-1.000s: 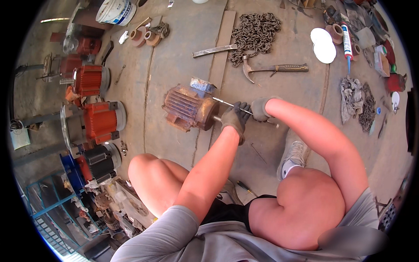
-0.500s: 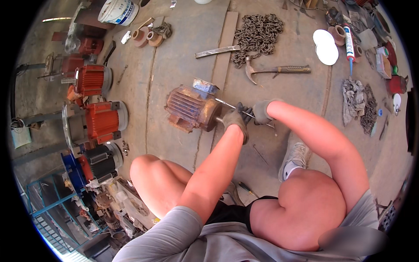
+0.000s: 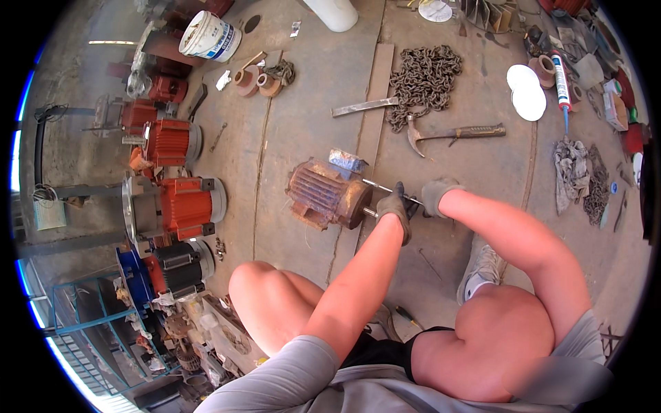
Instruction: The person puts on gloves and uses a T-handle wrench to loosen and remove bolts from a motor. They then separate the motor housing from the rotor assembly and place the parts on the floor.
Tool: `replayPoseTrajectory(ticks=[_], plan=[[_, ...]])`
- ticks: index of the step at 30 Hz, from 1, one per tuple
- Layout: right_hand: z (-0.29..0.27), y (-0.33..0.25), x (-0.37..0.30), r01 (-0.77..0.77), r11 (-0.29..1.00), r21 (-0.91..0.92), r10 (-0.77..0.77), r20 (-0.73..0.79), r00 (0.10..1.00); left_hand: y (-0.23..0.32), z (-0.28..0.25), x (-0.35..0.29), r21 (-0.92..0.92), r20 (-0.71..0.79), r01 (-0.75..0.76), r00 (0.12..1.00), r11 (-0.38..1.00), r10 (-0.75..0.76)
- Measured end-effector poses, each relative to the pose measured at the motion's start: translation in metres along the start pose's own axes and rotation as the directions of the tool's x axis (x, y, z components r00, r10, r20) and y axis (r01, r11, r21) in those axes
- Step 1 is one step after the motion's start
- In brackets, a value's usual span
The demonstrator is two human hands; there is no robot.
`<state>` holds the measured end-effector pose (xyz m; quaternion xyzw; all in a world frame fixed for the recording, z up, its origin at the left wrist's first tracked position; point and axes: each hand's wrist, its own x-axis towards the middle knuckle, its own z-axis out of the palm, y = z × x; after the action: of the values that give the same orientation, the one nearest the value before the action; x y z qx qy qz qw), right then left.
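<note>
Motor (image 3: 327, 193) sat at nine o'clock from the right hand (image 3: 437, 195), whose grip I couldn't tell. The left hand (image 3: 394, 210) was wrapped around a thin rod (image 3: 377, 185), likely to keep it steady at the motor's end.

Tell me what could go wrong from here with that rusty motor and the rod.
The metal rod reaches the end of the rusty motor; its tip might slip under force, jerking the left hand and right hand.
The left hand is close to the protruding shaft, so a slip could bang the knuckles.
The rusty motor lies on the floor with no clamp in sight, so it may shift if pushed.
</note>
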<state>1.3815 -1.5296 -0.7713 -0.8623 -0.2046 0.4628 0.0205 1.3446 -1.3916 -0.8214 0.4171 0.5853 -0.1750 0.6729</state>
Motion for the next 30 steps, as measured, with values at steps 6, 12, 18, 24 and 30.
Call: replayPoseTrajectory(ticks=[6, 12, 18, 24, 30], plan=[[-0.019, -0.007, 0.0, 0.118, 0.993, -0.018, -0.114, 0.139, 0.984, 0.004, -0.015, 0.013, -0.093, 0.021, -0.031, 0.999, 0.995, 0.033], [-0.02, 0.003, 0.007, 0.125, 0.992, -0.022, -0.118, 0.199, 0.973, 0.001, -0.017, 0.001, -0.127, 0.143, -0.079, 0.985, 0.989, 0.097], [-0.024, -0.001, -0.009, 0.057, 0.998, 0.014, -0.058, 0.043, 0.997, 0.004, -0.025, 0.009, -0.143, 0.202, -0.03, 0.978, 0.989, 0.059], [-0.019, -0.01, -0.007, 0.005, 0.999, 0.036, -0.007, 0.057, 0.998, 0.0, -0.013, 0.021, -0.076, 0.041, -0.076, 0.996, 0.994, 0.079], [-0.016, 0.0, -0.005, 0.19, 0.978, 0.082, -0.203, 0.195, 0.96, -0.003, -0.023, 0.008, -0.18, 0.244, -0.083, 0.962, 0.98, 0.126]])
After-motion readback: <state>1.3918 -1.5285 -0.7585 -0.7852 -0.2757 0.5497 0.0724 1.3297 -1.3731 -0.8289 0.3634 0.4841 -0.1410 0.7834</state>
